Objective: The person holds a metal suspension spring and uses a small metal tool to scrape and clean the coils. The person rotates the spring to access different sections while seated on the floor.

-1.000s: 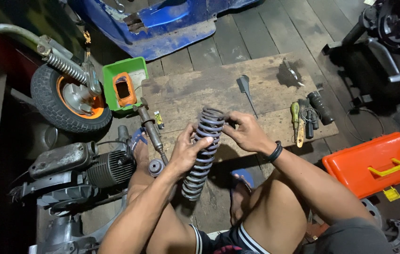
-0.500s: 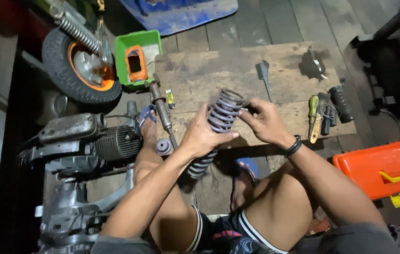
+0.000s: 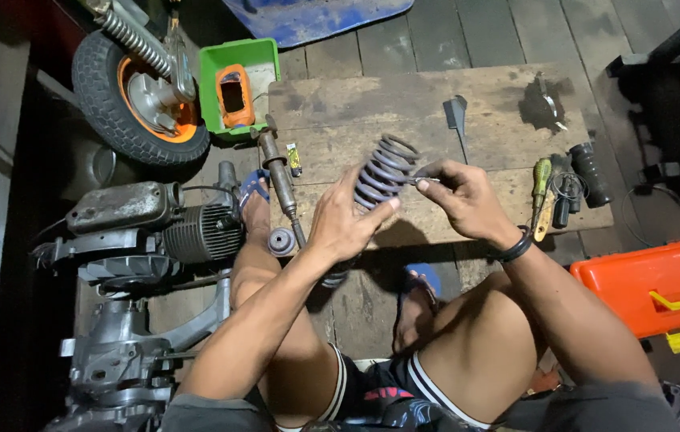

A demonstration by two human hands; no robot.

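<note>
Dark purple coiled steel spring (image 3: 384, 172), ribbed, tilted: left hand (image 3: 345, 224) clasps its lower coils, right hand (image 3: 468, 200) pinches its upper rim, above scuffed wooden surface (image 3: 468, 96).

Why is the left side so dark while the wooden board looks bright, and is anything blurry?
Head view: light falls from above onto the wooden board, so the left hand, right hand and coil spring cast a dark shadow toward the knees; the left edge beyond the engine sinks into gloom; the orange toolbox looks vivid; everything is fairly sharp.

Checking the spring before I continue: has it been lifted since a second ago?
Yes. The coil spring is raised and tilted further over the wooden board, with its lower end hidden behind the left hand.
</note>
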